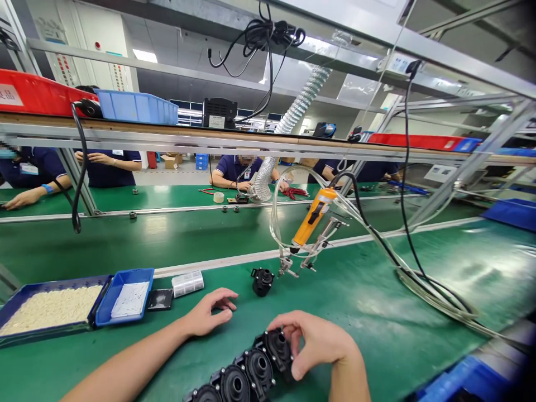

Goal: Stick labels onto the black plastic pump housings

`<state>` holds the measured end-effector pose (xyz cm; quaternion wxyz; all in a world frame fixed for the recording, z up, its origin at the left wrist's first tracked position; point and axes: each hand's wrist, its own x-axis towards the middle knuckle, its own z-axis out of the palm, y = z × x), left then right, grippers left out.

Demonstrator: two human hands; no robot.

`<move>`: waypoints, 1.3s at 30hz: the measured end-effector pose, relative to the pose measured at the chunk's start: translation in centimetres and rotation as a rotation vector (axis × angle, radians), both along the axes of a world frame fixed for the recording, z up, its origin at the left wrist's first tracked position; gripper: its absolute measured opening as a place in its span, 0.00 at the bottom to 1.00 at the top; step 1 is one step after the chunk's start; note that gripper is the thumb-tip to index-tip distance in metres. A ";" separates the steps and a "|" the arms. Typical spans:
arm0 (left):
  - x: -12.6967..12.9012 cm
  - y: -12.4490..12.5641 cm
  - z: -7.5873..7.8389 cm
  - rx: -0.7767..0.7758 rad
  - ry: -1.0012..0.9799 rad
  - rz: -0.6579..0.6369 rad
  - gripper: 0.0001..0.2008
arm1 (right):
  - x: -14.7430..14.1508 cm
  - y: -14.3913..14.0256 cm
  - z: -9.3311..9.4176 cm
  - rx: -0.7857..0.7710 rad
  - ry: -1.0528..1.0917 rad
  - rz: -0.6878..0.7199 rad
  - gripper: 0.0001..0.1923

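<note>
right hand (320, 341) grip pinching the end of the row of black housings (247, 371), which runs lower-left.

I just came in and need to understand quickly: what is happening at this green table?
A person sits at a green workbench. The right hand grips the end one of a row of black round parts. The left hand rests open on the bench beside them. One more black part stands apart, under a hanging orange screwdriver. Other people work across the line.
</note>
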<state>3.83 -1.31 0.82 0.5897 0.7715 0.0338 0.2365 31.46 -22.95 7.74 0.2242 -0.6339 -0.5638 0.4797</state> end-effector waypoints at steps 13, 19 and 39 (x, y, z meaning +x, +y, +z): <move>0.6 0.5 -0.3 -0.229 -0.046 -0.099 0.26 | -4.1 6.8 -0.9 0.566 -0.140 -0.259 0.16; 0.6 0.7 -0.5 -0.208 -0.046 -0.122 0.26 | -6.0 8.2 -2.1 0.620 -0.188 -0.224 0.12; 1.0 -0.1 -1.3 -0.090 0.005 0.154 0.41 | -1.3 6.7 -1.8 0.658 -0.513 -0.481 0.45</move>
